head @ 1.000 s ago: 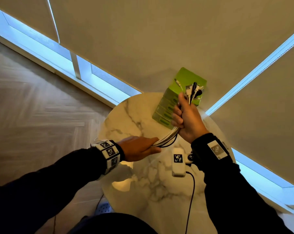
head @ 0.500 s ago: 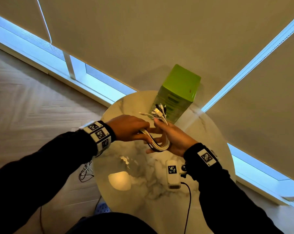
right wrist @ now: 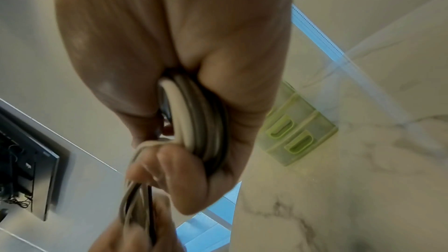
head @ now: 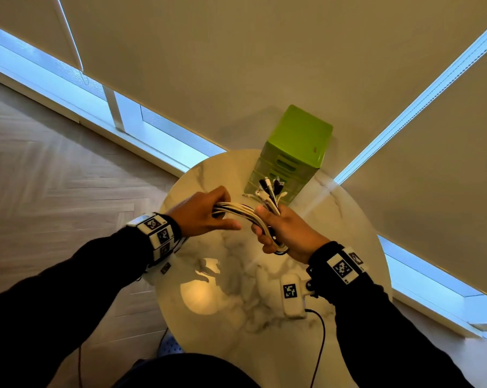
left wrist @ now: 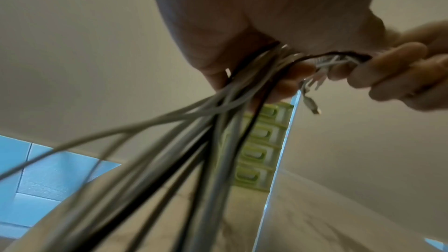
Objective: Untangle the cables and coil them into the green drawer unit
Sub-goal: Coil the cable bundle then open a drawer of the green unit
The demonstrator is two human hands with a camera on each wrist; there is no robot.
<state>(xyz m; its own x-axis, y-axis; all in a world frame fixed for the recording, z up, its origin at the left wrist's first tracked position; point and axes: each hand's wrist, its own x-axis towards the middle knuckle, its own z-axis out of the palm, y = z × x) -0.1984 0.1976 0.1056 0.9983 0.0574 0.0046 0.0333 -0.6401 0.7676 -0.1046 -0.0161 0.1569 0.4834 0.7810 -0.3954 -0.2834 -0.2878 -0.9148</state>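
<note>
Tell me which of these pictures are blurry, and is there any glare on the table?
Head view: sharp, with a warm lamp glare patch on the marble table near the left arm. Left wrist view: the cables smear with blur close to the lens. Right wrist view: soft throughout; the green drawer unit is out of focus.

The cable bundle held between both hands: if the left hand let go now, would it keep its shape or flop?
Probably flop. The cable bundle bends in a soft arc between the left hand and right hand, so it seems limp. The loop folded in the right palm would likely spring open unless gripped. Its loose plug ends splay and would likely dangle.
</note>
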